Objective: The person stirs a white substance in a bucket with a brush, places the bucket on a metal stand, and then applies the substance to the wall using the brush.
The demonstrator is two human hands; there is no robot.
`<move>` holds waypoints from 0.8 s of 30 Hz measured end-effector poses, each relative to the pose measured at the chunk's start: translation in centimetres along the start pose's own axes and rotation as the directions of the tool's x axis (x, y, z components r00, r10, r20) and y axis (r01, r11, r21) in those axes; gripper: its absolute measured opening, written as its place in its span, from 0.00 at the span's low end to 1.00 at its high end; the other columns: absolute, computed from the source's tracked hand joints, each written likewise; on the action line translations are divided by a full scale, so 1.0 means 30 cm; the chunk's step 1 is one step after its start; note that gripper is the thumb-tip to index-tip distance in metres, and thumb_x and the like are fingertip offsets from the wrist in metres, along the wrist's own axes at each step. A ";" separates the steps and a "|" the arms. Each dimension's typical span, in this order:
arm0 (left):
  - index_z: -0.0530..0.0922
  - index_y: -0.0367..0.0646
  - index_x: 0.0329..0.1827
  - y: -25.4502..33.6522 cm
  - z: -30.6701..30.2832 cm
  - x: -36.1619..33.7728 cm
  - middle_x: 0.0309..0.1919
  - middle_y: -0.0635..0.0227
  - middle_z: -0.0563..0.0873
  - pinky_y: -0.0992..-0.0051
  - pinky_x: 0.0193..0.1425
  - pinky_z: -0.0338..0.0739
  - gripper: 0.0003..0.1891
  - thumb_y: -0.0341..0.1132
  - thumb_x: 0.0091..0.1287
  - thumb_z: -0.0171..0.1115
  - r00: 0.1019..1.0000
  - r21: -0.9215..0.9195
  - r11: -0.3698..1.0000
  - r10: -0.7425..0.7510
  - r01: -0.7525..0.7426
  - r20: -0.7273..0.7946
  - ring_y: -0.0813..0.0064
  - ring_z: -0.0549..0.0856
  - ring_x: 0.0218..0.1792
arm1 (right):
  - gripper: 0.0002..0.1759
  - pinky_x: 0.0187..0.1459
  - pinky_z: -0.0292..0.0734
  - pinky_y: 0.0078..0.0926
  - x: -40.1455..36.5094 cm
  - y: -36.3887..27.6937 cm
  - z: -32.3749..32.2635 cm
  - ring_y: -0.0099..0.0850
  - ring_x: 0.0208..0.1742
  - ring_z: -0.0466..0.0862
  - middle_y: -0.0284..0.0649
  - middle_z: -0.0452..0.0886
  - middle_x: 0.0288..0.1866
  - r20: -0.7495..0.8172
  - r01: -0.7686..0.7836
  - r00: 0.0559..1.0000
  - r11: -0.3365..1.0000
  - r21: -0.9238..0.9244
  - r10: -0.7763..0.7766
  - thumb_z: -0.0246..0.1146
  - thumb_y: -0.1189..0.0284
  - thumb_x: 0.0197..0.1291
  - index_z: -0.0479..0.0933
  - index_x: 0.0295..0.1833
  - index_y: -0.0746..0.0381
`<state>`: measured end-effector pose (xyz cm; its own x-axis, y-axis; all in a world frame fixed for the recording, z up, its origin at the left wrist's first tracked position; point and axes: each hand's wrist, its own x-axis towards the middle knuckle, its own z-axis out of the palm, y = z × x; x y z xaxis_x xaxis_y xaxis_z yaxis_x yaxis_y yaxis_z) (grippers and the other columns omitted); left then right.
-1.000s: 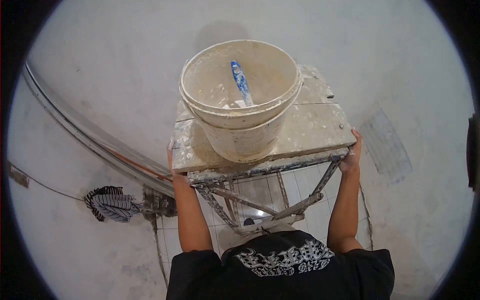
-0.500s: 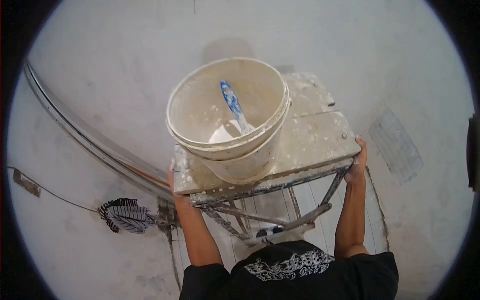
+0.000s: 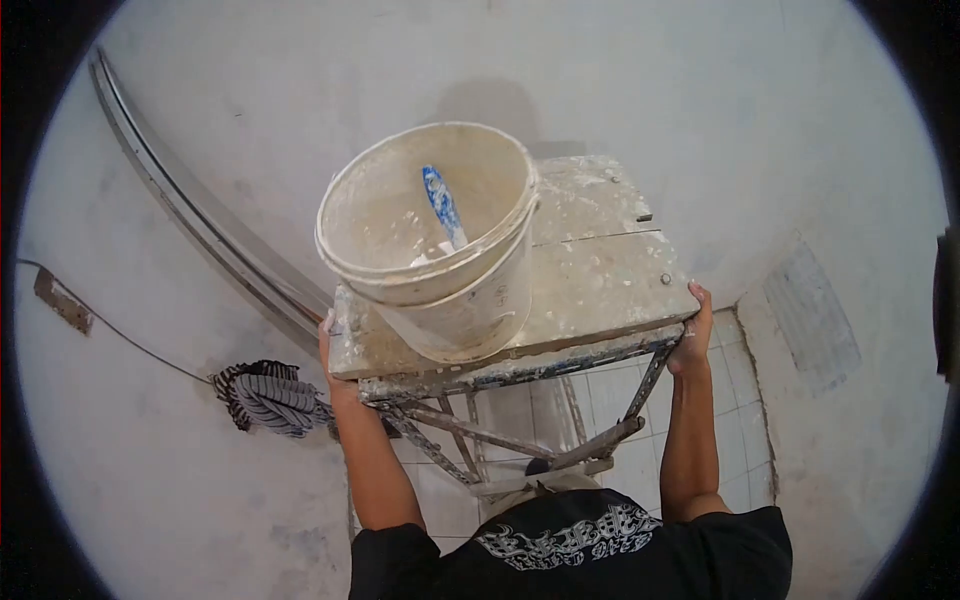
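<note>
My left hand (image 3: 335,360) grips the left end of a paint-spattered folding work platform (image 3: 600,265), fingers wrapped round the board's edge. Its right end is held by my right hand (image 3: 694,338), thumb up at the corner. On the left part of the board stands a white plastic bucket (image 3: 455,315), smeared with dried paint. A blue-handled paintbrush (image 3: 440,203) leans inside it, its bristles out of sight, with some white material beside it. Below the board, crossed metal legs (image 3: 480,435) reach down towards my body.
Pale wall surrounds the platform, with a grey patch (image 3: 812,315) at right. A long metal track (image 3: 190,205) leans at left. Striped cloth (image 3: 268,398) hangs near my left forearm, beside a cable and wall box (image 3: 64,303). White tiles (image 3: 735,400) cover the floor.
The platform and bucket have shifted slightly left in view, with both hands still gripping the ends. The wall and metal track also sit differently as the view turns. More floor tile shows at right.
</note>
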<state>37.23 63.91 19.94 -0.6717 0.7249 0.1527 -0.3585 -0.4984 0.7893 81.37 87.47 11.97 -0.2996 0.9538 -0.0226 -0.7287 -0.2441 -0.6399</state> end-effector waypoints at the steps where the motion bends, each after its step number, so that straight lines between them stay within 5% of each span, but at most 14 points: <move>1: 0.77 0.42 0.63 0.003 -0.035 0.016 0.55 0.61 0.85 0.60 0.58 0.81 0.22 0.48 0.74 0.57 1.000 0.015 1.000 0.010 -0.010 -0.003 0.62 0.85 0.53 | 0.31 0.61 0.74 0.36 0.010 -0.009 -0.002 0.36 0.57 0.81 0.42 0.82 0.53 0.007 -0.009 1.000 1.000 0.014 0.009 0.55 0.46 0.66 0.76 0.60 0.61; 4: 0.76 0.40 0.67 0.026 -0.069 0.011 0.57 0.60 0.85 0.61 0.61 0.81 0.25 0.49 0.75 0.55 0.998 0.165 0.986 -0.045 0.035 0.055 0.62 0.85 0.55 | 0.31 0.61 0.74 0.36 0.005 -0.002 -0.015 0.37 0.56 0.81 0.42 0.82 0.54 -0.004 -0.088 0.996 0.996 0.008 0.088 0.54 0.46 0.66 0.75 0.60 0.61; 7: 0.76 0.41 0.66 -0.005 -0.035 0.012 0.57 0.60 0.85 0.60 0.60 0.81 0.25 0.49 0.75 0.55 0.999 -0.020 0.999 -0.035 0.034 -0.017 0.61 0.85 0.55 | 0.33 0.61 0.74 0.37 0.018 -0.016 -0.001 0.38 0.58 0.80 0.43 0.81 0.57 -0.009 -0.039 0.999 0.999 -0.019 0.038 0.55 0.46 0.66 0.74 0.63 0.62; 9: 0.76 0.42 0.66 -0.005 -0.057 0.022 0.57 0.60 0.85 0.59 0.60 0.81 0.25 0.49 0.75 0.54 0.999 0.074 0.997 -0.013 0.016 -0.045 0.60 0.85 0.54 | 0.34 0.62 0.73 0.37 0.002 -0.022 0.020 0.37 0.59 0.79 0.43 0.80 0.58 -0.096 -0.041 0.995 0.998 -0.044 0.037 0.55 0.45 0.65 0.73 0.63 0.62; 12: 0.76 0.42 0.66 -0.008 -0.121 0.061 0.57 0.60 0.85 0.58 0.60 0.81 0.25 0.49 0.76 0.54 0.997 -0.024 0.997 -0.071 0.071 0.006 0.58 0.85 0.54 | 0.35 0.62 0.73 0.37 -0.014 -0.035 0.047 0.37 0.60 0.79 0.43 0.79 0.59 -0.078 -0.044 0.996 0.997 -0.068 0.038 0.55 0.44 0.65 0.73 0.63 0.61; 16: 0.80 0.45 0.58 -0.005 0.036 0.014 0.49 0.68 0.87 0.62 0.54 0.82 0.20 0.51 0.76 0.55 0.994 0.039 0.999 -0.022 0.026 -0.107 0.66 0.86 0.48 | 0.35 0.62 0.73 0.37 0.008 -0.028 0.030 0.37 0.60 0.79 0.43 0.79 0.59 -0.073 -0.005 0.997 0.997 -0.071 0.000 0.55 0.43 0.64 0.73 0.63 0.61; 19: 0.80 0.44 0.59 0.005 0.026 -0.006 0.51 0.66 0.87 0.63 0.55 0.82 0.21 0.50 0.76 0.54 0.985 0.006 1.000 -0.018 0.019 -0.174 0.63 0.86 0.48 | 0.35 0.61 0.74 0.37 0.000 -0.026 0.035 0.37 0.59 0.80 0.43 0.80 0.58 -0.068 -0.077 0.995 0.995 -0.064 0.073 0.54 0.43 0.65 0.73 0.63 0.61; 22: 0.78 0.44 0.62 0.001 0.019 -0.038 0.55 0.64 0.85 0.61 0.58 0.81 0.22 0.50 0.76 0.53 0.994 -0.024 0.997 -0.073 0.071 -0.082 0.60 0.85 0.52 | 0.35 0.61 0.74 0.36 0.026 -0.022 0.003 0.38 0.58 0.80 0.43 0.80 0.57 0.009 -0.070 0.997 0.997 -0.028 0.071 0.53 0.43 0.66 0.73 0.64 0.61; 24: 0.77 0.44 0.65 -0.025 -0.005 -0.098 0.60 0.62 0.83 0.59 0.62 0.79 0.24 0.51 0.76 0.52 0.990 0.059 0.997 0.063 -0.056 -0.126 0.59 0.82 0.59 | 0.36 0.61 0.74 0.36 0.036 -0.019 -0.005 0.37 0.57 0.80 0.44 0.80 0.57 0.016 -0.091 0.996 0.995 -0.036 0.092 0.53 0.43 0.65 0.73 0.64 0.61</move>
<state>39.38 62.08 18.83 -0.7694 0.6262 0.1264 -0.2813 -0.5098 0.8130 81.56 88.66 12.20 -0.3751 0.9244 -0.0690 -0.6757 -0.3236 -0.6623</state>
